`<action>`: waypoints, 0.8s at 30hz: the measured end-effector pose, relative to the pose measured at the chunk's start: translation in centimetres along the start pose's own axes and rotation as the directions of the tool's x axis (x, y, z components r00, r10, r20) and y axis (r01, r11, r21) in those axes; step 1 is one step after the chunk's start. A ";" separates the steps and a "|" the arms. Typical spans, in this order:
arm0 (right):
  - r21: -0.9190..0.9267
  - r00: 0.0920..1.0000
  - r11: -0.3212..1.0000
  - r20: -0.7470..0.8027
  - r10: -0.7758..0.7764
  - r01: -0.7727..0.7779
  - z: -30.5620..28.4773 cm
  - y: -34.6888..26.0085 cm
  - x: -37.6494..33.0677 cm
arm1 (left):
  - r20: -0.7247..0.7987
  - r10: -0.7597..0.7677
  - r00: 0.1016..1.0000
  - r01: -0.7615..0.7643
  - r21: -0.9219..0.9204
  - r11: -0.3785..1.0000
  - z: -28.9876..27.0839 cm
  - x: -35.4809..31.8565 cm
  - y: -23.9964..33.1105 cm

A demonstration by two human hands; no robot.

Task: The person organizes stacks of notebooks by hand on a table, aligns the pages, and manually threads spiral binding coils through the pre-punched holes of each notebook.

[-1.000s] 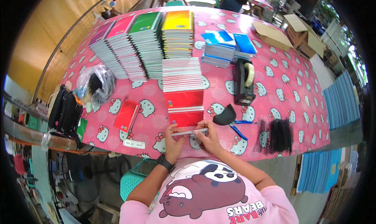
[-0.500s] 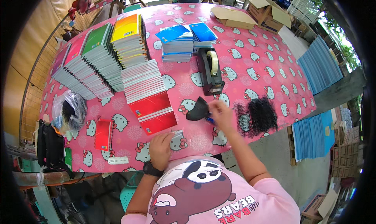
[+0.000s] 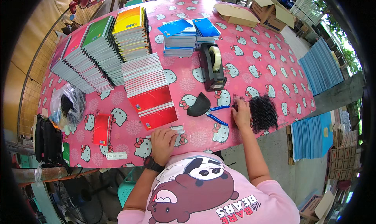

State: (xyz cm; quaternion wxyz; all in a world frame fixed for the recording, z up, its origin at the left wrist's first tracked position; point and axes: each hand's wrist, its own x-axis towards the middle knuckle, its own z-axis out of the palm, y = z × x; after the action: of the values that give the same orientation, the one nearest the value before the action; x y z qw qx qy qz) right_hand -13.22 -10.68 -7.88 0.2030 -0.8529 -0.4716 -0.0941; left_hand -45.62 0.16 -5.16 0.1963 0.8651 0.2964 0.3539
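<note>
My right hand [image 3: 241, 112] reaches out to the right and rests its fingers on the near edge of a pile of black spiral binding coils [image 3: 261, 112]. My left hand [image 3: 163, 141] lies flat on a small stack of paper [image 3: 177, 130] at the table's front edge, just below a fanned stack of red-covered notebooks [image 3: 152, 106]. Between the hands lie blue-handled pliers [image 3: 215, 113] and a black pouch-like object [image 3: 197, 105].
Fanned stacks of spiral notebooks [image 3: 98, 51] fill the pink patterned table [image 3: 254, 67] at back left. A black tape dispenser [image 3: 212, 65], blue booklets [image 3: 184, 36], a cardboard box [image 3: 235, 14], a plastic bag [image 3: 66, 106] and one red notebook [image 3: 102, 129] also lie there.
My right hand left the paper at the front edge and moved right to the black coils. My left hand stayed on the paper.
</note>
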 end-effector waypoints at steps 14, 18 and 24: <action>0.489 0.972 0.843 0.041 0.233 -0.223 -1.4 0.8 1.6 | 0.065 -0.030 0.997 0.027 0.051 0.998 -0.3 0.2 0.2; 0.670 0.970 0.740 0.215 -0.114 -0.061 -3.4 -5.9 1.2 | 0.053 -0.021 0.998 0.019 0.041 0.999 -0.3 0.5 0.2; 0.768 0.816 0.640 0.360 -0.452 0.016 -3.6 -13.4 -1.1 | 0.057 -0.006 0.998 0.005 0.020 1.000 -0.3 0.7 0.1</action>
State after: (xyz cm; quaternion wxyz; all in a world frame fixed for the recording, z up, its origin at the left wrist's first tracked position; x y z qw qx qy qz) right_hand -25.04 -6.76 -1.62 0.3779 -0.6170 -0.6157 0.3121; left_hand -45.46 0.59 -4.56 0.1974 0.8758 0.2966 0.3255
